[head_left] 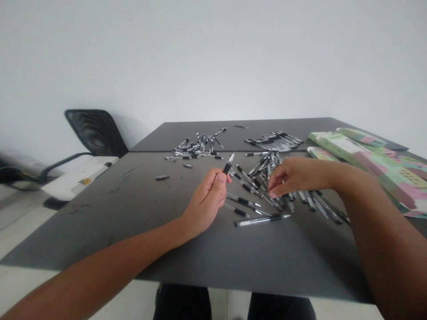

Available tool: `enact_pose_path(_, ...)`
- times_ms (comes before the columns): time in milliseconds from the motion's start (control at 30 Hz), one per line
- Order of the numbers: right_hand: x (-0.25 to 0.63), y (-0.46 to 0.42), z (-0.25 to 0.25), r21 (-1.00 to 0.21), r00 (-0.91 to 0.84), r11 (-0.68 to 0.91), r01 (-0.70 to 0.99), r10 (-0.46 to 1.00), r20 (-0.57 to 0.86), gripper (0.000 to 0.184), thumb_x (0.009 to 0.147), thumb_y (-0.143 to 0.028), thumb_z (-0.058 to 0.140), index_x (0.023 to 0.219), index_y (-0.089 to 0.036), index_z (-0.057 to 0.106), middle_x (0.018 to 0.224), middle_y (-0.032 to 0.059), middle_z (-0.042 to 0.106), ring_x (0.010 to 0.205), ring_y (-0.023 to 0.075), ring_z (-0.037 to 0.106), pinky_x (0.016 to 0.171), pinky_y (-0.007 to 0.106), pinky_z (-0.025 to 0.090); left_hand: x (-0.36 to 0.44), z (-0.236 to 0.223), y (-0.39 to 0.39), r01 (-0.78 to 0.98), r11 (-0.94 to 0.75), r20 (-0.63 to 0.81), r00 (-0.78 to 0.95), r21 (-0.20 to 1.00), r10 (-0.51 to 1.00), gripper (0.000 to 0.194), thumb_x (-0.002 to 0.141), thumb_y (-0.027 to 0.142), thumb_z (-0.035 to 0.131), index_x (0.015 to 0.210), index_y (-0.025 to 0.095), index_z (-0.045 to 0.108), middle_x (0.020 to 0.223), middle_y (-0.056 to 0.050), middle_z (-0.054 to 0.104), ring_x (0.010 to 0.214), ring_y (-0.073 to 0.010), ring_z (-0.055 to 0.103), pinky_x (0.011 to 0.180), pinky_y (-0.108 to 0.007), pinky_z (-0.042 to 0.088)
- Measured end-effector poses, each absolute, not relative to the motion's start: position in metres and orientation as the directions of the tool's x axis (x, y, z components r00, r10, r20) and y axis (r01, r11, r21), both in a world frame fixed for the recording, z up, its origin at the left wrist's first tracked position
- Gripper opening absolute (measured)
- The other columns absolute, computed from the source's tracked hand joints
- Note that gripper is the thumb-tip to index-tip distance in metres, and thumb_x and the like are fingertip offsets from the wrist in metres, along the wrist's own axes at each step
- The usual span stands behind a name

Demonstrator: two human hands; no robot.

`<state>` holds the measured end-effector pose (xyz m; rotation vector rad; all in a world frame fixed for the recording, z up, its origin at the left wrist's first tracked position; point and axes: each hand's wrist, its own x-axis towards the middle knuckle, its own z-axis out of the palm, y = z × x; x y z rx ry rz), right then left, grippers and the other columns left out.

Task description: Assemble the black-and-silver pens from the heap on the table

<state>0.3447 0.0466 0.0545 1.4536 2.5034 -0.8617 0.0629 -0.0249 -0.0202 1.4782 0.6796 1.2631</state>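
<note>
Our left hand [205,200] holds a slim pen with a clear barrel and black rubber sleeve [227,165] upright between thumb and fingers, so its grip is closed on the pen, which stands above the hand and clear of the table. Held this way, the pen seems lifted apart from the others, with its upper end in open view. Just to the right, our right hand [298,175] curves over a loose, criss-crossed pile of similar clear-and-black pens [267,182], its fingertips [271,193] at the pile's edge; we cannot tell whether this grip holds anything. The pile lies on a dark grey matte table [100,222]. Beyond it, a tidy row of black-and-clear pens [275,141] lies side by side, apparently lined up on purpose, while a looser heap of pens [196,149] sits to the left. Flat green-and-pink cardboard boxes [367,164] lie stacked along the table's right side, away from the pens.
</note>
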Motion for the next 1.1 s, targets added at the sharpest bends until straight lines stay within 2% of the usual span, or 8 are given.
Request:
enact_pose_path(233,0.338,0.043,0.053,-0.468,-0.588,0.395,0.791,0.704,-0.399,0.029,0.078,-0.054,0.083,0.094,-0.030,0.087,0.091,-0.0016,0.086,0.088,0.0267,0.080,0.076,0.032,0.056,0.055,-0.014,-0.017,-0.100,-0.354,0.367,0.196,0.930,0.909,0.037,0.111,0.056,0.047,0.098,0.022,0.053,0.062,0.008,0.046,0.047,-0.0080,0.041,0.046,-0.019,0.035)
enact_pose_path(433,0.322,0.038,0.049,-0.522,-0.605,0.366,0.770,0.676,-0.420,0.023,0.078,-0.049,0.084,0.089,-0.030,0.087,0.086,-0.0017,0.086,0.083,0.0258,0.080,0.073,0.031,0.055,0.050,-0.012,-0.007,-0.041,-0.387,0.389,0.113,0.921,0.914,0.039,0.108,0.060,0.051,0.097,0.022,0.058,0.070,0.005,0.050,0.051,-0.0089,0.045,0.046,-0.020,0.037)
enact_pose_path(567,0.312,0.035,0.048,-0.488,-0.636,0.450,0.748,0.698,-0.330,0.029,0.082,-0.049,0.081,0.099,-0.028,0.089,0.086,0.0003,0.085,0.078,0.0230,0.078,0.072,0.031,0.052,0.048,-0.012,-0.001,-0.024,-0.424,0.424,0.079,0.905,0.902,0.039,0.107,0.060,0.053,0.098,0.023,0.060,0.072,0.005,0.051,0.053,-0.0092,0.046,0.046,-0.020,0.037)
enact_pose_path(700,0.305,0.036,0.047,-0.444,-0.653,0.519,0.731,0.720,-0.235,0.029,0.084,-0.051,0.079,0.099,-0.029,0.090,0.088,0.0006,0.085,0.077,0.0221,0.076,0.072,0.031,0.050,0.046,-0.012,0.002,-0.010,-0.468,0.468,0.030,0.884,0.883,0.037,0.108,0.059,0.052,0.100,0.023,0.060,0.073,0.005,0.051,0.053,-0.0088,0.045,0.047,-0.020,0.038)
enact_pose_path(933,0.306,0.037,0.048,-0.459,-0.628,0.463,0.758,0.708,-0.323,0.026,0.082,-0.051,0.081,0.094,-0.030,0.089,0.087,-0.0007,0.085,0.079,0.0240,0.078,0.073,0.032,0.052,0.044,-0.010,0.005,-0.028,-0.502,0.500,-0.066,0.864,0.864,0.032,0.109,0.056,0.054,0.103,0.025,0.062,0.069,0.006,0.039,0.052,-0.0110,0.034,0.046,-0.024,0.031)
enact_pose_path(1100,0.316,0.041,0.051,-0.409,-0.601,0.478,0.777,0.757,-0.257,0.026,0.083,-0.048,0.080,0.098,-0.028,0.089,0.093,0.0001,0.086,0.085,0.0251,0.078,0.077,0.033,0.053,0.045,-0.009,0.005,-0.085,-0.476,0.471,-0.070,0.875,0.879,0.031,0.107,0.056,0.057,0.101,0.026,0.061,0.068,0.006,0.036,0.051,-0.0117,0.029,0.045,-0.026,0.027)
